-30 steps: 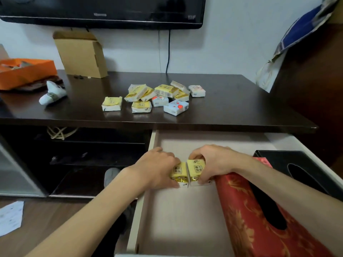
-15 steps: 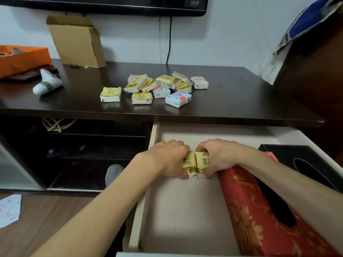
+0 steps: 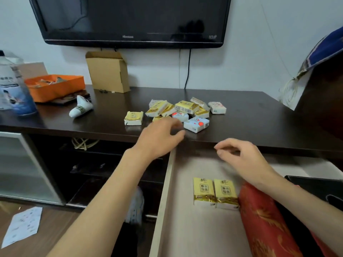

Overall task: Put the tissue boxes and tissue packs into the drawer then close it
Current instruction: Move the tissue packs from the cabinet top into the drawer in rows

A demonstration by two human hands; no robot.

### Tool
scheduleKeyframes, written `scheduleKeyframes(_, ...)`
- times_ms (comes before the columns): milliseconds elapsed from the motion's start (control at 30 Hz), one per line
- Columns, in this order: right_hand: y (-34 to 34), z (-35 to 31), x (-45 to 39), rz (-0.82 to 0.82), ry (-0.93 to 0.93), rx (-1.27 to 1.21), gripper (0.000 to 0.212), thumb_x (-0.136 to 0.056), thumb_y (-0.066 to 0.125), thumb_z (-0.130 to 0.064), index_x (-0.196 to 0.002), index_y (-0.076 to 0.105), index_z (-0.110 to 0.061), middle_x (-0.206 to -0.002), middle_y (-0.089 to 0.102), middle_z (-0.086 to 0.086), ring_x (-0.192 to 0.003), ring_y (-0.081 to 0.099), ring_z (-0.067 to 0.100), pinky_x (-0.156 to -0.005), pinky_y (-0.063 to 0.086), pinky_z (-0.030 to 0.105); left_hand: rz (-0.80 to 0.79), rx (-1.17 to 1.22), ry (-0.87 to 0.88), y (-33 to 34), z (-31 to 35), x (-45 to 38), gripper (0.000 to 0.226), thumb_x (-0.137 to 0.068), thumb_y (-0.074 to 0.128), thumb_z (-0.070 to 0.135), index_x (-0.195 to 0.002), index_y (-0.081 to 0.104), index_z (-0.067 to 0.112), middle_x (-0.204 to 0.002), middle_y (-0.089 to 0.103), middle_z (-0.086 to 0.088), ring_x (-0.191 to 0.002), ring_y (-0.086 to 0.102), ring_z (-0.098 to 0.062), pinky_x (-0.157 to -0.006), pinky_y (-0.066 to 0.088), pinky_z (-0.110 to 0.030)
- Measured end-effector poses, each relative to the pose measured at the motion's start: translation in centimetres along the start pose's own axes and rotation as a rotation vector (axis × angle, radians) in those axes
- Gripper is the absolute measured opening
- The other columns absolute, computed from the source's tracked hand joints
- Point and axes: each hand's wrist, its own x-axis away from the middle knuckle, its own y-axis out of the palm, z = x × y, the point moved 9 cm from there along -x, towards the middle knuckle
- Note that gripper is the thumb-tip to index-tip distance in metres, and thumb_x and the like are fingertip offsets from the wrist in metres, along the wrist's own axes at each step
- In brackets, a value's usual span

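A: From the head camera, what sits in the drawer (image 3: 165, 182)?

B: Two yellow tissue packs (image 3: 215, 192) lie side by side, touching, on the drawer floor. Just right of them lies a red tissue box (image 3: 263, 219), its lower end cut off by the frame. A black tissue box (image 3: 315, 186) lies beyond it, mostly hidden behind the right forearm.

A: And the hands?

B: Both are empty. The left hand (image 3: 157, 140) hangs over the front edge of the desk (image 3: 250, 112), fingers loosely spread and blurred. The right hand (image 3: 239, 154) hovers above the back of the drawer, thumb and fingers curled close but pinching nothing.

A: What is left on the desk?

B: A pile of tissue packs (image 3: 185, 110), yellow ones and white ones with red marks, overlapping so I cannot count them. One lone yellow pack (image 3: 133, 118) lies just to their left. The left fingertips cover part of another.

A: Anything else hard to read?

B: The print on the packs is too small. An orange tray (image 3: 55, 86) holds contents I cannot make out, and a bottle (image 3: 13, 86) is cut off at the left edge.
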Motion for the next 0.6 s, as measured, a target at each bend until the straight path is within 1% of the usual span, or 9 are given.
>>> scheduleKeyframes(33, -0.4, -0.4, -1.0, 0.030, 0.009, -0.033, 0.015, -0.091, 0.071, -0.018, -0.088, 0.076, -0.031, -0.078, 0.074, -0.011, -0.069, 0.063, 0.001, -0.070, 0.049, 0.016, 0.035, 0.013, -0.045, -1.0, -1.4, -1.3, 0.036, -0.089, 0.057, 0.041, -0.121, 0.065, 0.026, -0.125, 0.065, 0.004, -0.114, 0.059, -0.018, -0.094, 0.049, -0.040)
scheduleKeyframes(100, -0.6, -1.2, -3.5, 0.070, 0.018, -0.036, 0.014, -0.091, 0.068, -0.019, -0.089, 0.076, -0.030, -0.075, 0.072, -0.007, -0.069, 0.061, 0.011, -0.069, 0.051, 0.022, 0.090, 0.003, -0.146, -2.4, -4.2, -3.8, 0.041, -0.092, 0.058, 0.032, -0.130, 0.062, 0.018, -0.137, 0.057, -0.007, -0.126, 0.051, -0.025, -0.102, 0.042, -0.039)
scheduleKeyframes(167, -0.5, -2.2, -6.2, 0.134, 0.006, 0.007, 0.014, -0.090, 0.065, -0.020, -0.090, 0.075, -0.029, -0.077, 0.070, -0.009, -0.078, 0.063, 0.020, -0.075, 0.052, 0.036, 0.097, -0.064, -0.221, -2.5, -6.5, -5.6, 0.050, -0.092, 0.057, 0.031, -0.140, 0.054, 0.015, -0.146, 0.045, -0.014, -0.136, 0.039, -0.031, -0.109, 0.034, -0.041)
scheduleKeyframes(233, 0.0, -3.4, -8.8, 0.191, -0.030, 0.081, 0.015, -0.090, 0.063, -0.022, -0.094, 0.073, -0.033, -0.083, 0.066, -0.014, -0.091, 0.062, 0.020, -0.078, 0.050, 0.037, 0.088, -0.077, -0.259, -1.6, -7.7, -6.7, 0.059, -0.092, 0.055, 0.032, -0.148, 0.043, 0.016, -0.154, 0.034, -0.018, -0.144, 0.025, -0.034, -0.114, 0.026, -0.044)
scheduleKeyframes(267, 0.5, -3.9, -10.2, 0.206, -0.054, 0.113, 0.018, -0.091, 0.061, -0.023, -0.100, 0.073, -0.033, -0.092, 0.066, -0.014, -0.103, 0.060, 0.020, -0.082, 0.049, 0.037, 0.080, -0.079, -0.278, -1.0, -8.1, -7.2, 0.062, -0.093, 0.053, 0.033, -0.151, 0.037, 0.016, -0.155, 0.030, -0.020, -0.146, 0.020, -0.036, -0.115, 0.023, -0.045)
scheduleKeyframes(333, 1.9, -4.4, -13.1, 0.201, -0.088, 0.168, 0.027, -0.093, 0.060, -0.023, -0.117, 0.071, -0.028, -0.118, 0.065, -0.006, -0.123, 0.051, 0.022, -0.092, 0.044, 0.038, 0.029, -0.147, -0.333, 0.7, -8.9, -7.9, 0.063, -0.094, 0.050, 0.037, -0.150, 0.033, 0.014, -0.150, 0.036, -0.023, -0.142, 0.027, -0.039, -0.111, 0.026, -0.047)
scheduleKeyframes(400, 3.4, -4.5, -15.7, 0.160, -0.088, 0.207, 0.037, -0.094, 0.061, -0.024, -0.131, 0.065, -0.023, -0.137, 0.059, -0.001, -0.134, 0.042, 0.023, -0.096, 0.038, 0.038, -0.008, -0.272, -0.351, 1.6, -9.4, -8.0, 0.055, -0.093, 0.046, 0.041, -0.140, 0.042, 0.013, -0.133, 0.053, -0.020, -0.126, 0.046, -0.039, -0.104, 0.033, -0.048)
scheduleKeyframes(500, 5.2, -4.3, -18.1, 0.074, -0.072, 0.284, 0.049, -0.094, 0.064, -0.030, -0.141, 0.058, -0.019, -0.144, 0.057, 0.003, -0.139, 0.038, 0.026, -0.104, 0.040, 0.043, 0.134, -0.369, -0.278, 0.4, -9.1, -8.1, 0.041, -0.093, 0.047, 0.040, -0.126, 0.055, 0.015, -0.115, 0.066, -0.014, -0.111, 0.059, -0.037, -0.108, 0.028, -0.052)
scheduleKeyframes(600, 6.0, -4.4, -19.0, 0.036, -0.066, 0.387, 0.042, -0.093, 0.066, -0.022, -0.135, 0.061, -0.018, -0.138, 0.062, 0.005, -0.133, 0.045, 0.026, -0.102, 0.046, 0.043, 0.260, -0.363, -0.232, -1.0, -8.5, -7.8, 0.043, -0.094, 0.051, 0.037, -0.129, 0.054, 0.014, -0.118, 0.065, -0.013, -0.111, 0.059, -0.035, -0.105, 0.033, -0.049)
